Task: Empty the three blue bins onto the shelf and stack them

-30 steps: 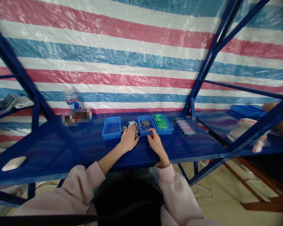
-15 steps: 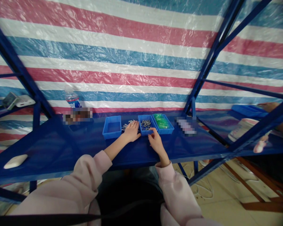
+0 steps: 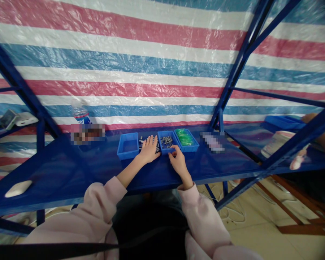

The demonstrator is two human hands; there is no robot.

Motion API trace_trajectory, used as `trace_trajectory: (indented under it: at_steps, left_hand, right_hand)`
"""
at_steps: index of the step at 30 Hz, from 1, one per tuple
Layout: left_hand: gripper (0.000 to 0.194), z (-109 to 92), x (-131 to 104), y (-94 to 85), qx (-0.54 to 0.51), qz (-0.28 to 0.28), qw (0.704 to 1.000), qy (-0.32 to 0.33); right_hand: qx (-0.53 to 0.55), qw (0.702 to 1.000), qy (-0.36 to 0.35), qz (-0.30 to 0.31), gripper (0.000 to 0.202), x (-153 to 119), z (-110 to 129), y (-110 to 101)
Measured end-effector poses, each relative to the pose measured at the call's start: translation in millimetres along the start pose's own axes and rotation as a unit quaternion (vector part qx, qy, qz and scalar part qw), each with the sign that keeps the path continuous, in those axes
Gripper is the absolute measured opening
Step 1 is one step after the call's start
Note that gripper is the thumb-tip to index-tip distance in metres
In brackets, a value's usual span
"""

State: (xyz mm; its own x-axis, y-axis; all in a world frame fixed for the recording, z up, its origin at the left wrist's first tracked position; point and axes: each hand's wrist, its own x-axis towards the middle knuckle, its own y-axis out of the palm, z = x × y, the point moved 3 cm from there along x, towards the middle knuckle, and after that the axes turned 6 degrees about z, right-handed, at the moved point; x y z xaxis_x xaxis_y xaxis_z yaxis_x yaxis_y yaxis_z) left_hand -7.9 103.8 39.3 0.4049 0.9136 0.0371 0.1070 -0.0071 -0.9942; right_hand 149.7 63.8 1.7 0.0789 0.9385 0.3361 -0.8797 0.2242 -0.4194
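Observation:
My left hand (image 3: 148, 150) lies palm down with its fingers stretched over loose small metal parts (image 3: 141, 141), in the gap between two blue boxes. On its left is the left blue box (image 3: 128, 155), with nothing visible in it. The middle blue box (image 3: 167, 150) contains small metal pieces (image 3: 167, 141). My right hand (image 3: 178, 161) is curled at this box's front wall, index finger over the rim and thumb outside, gripping the edge. Beside it, the right blue box (image 3: 191, 148) is filled with green, clear-looking items (image 3: 184, 137).
On the blue table (image 3: 97, 169) are a bottle (image 3: 81, 115) with a blurred patch before it, a white mouse-like object (image 3: 18, 189) and another blurred item (image 3: 213, 142). Blue frame posts (image 3: 231, 83) flank the table. At far right, another person's arm (image 3: 323, 135) reaches near a blue tray (image 3: 284, 122).
My left hand has shifted slightly left, its fingers spreading over the metal parts. My right hand stays at the middle box's front edge, its thumb moved slightly. The view has shifted a little.

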Motion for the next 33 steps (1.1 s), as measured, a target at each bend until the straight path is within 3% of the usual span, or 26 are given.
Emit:
trace_trajectory:
  at_steps: [6,8,10,13,23,26,30,33]
  left_hand:
    - [0.091,-25.5,-16.1,-8.2,-0.05,-0.068,0.991,0.101]
    - [0.076,-31.6,-17.4,-4.4,-0.056,-0.059,0.992,0.097]
    - [0.05,-34.2,-16.6,0.2,-0.055,-0.057,0.994,0.074]
    - [0.022,-33.2,-14.6,3.7,-0.067,-0.083,0.994,0.038]
    - [0.002,-27.8,-12.9,5.4,-0.143,-0.128,0.981,0.038]
    - [0.008,-27.0,-13.2,7.2,-0.172,-0.149,0.973,0.04]
    - [0.01,-26.6,-14.2,7.3,-0.202,-0.188,0.961,0.036]
    - [0.012,-26.5,-16.0,5.0,-0.215,-0.213,0.952,0.035]
  right_hand:
    - [-0.013,0.999,-0.034,-0.003,0.028,-1.3,0.0,2.8]
    - [-0.01,0.999,-0.035,0.001,0.028,-1.8,0.4,3.6]
    - [-0.009,0.999,-0.038,0.006,0.029,-2.3,1.5,4.1]
    - [-0.001,0.999,-0.05,0.012,0.031,-2.8,4.1,4.6]
    - [0.051,0.997,-0.048,0.017,0.03,-4.2,8.6,5.6]
    - [0.051,0.998,-0.032,-0.025,0.035,-6.2,12.4,-4.0]
    - [0.017,0.99,0.006,-0.141,0.042,-8.7,13.1,-20.2]
    - [0.033,0.985,0.052,-0.162,0.049,-8.9,8.9,-21.3]
